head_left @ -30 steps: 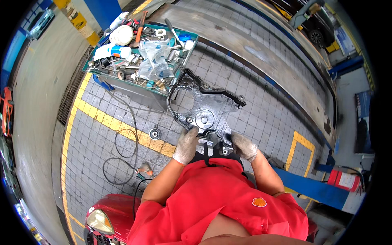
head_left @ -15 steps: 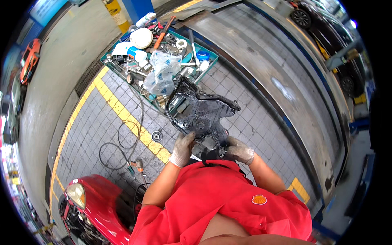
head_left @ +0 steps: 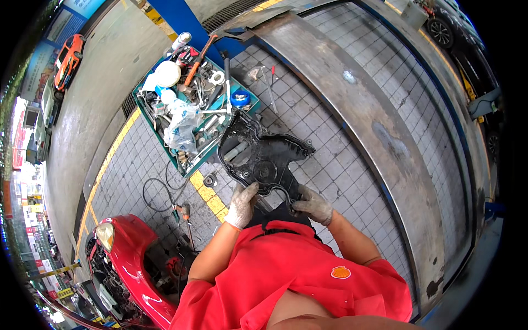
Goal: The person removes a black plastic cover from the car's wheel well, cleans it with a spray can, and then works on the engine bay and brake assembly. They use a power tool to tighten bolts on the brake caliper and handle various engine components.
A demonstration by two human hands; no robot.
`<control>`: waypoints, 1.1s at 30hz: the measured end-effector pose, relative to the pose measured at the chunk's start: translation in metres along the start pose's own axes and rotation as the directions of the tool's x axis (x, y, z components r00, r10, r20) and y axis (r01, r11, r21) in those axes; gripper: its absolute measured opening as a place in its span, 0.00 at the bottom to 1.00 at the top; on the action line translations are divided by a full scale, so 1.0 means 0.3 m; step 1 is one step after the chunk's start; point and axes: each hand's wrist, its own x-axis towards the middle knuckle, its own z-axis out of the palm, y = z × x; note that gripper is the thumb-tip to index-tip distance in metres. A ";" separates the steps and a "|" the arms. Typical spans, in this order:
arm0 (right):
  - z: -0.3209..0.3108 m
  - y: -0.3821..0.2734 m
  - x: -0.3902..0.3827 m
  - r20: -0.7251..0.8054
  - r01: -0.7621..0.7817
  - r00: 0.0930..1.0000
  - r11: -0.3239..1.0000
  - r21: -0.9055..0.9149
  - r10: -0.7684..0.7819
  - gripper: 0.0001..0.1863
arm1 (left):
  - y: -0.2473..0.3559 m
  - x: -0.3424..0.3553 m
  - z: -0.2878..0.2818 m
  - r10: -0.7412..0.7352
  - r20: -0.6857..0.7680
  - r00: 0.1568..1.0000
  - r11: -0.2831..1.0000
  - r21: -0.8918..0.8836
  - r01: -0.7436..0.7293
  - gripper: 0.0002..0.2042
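A black engine timing cover point(head_left: 276, 155) with a ribbed edge and several openings is held out in front of my body. My left hand point(head_left: 242, 204), in a pale work glove, grips its near left edge with the thumb on top. At its near right end my right hand point(head_left: 314, 207), gloved too and darker with dirt, has its fingers closed round the narrow part. The fingers beneath the cover are hidden. Just beyond its far left edge stands a teal tray point(head_left: 254, 103) crowded with tools, an orange-handled hammer point(head_left: 199, 61) and a crumpled plastic bag point(head_left: 182, 129).
A small round pulley point(head_left: 210, 180) lies on the tiles to the left, near an impact wrench point(head_left: 186, 210) with its hose. The red car point(head_left: 135, 234) is at lower left. A long metal ramp point(head_left: 385, 132) curves along the right; a blue post point(head_left: 184, 22) rises behind the tray.
My view has turned, so the tray sits further left and the ramp comes nearer. Both hands still hold the cover. Tools on the floor right of the tray now show.
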 end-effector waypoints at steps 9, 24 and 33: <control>-0.110 -0.129 0.067 -0.035 0.011 0.999 0.998 -0.061 -0.013 0.25 | -0.004 0.119 0.124 0.050 0.049 0.998 0.991 -0.126 -0.043 0.21; 0.073 -0.535 0.617 0.054 0.039 0.998 0.946 -0.322 -0.022 0.23 | 0.342 0.455 -0.042 0.355 -0.098 0.930 0.865 -0.342 -0.367 0.24; 0.120 -0.769 1.219 0.021 0.122 0.973 0.434 -0.892 -0.230 0.19 | 0.552 0.658 -0.375 0.414 -0.406 0.815 0.694 -0.439 -0.571 0.18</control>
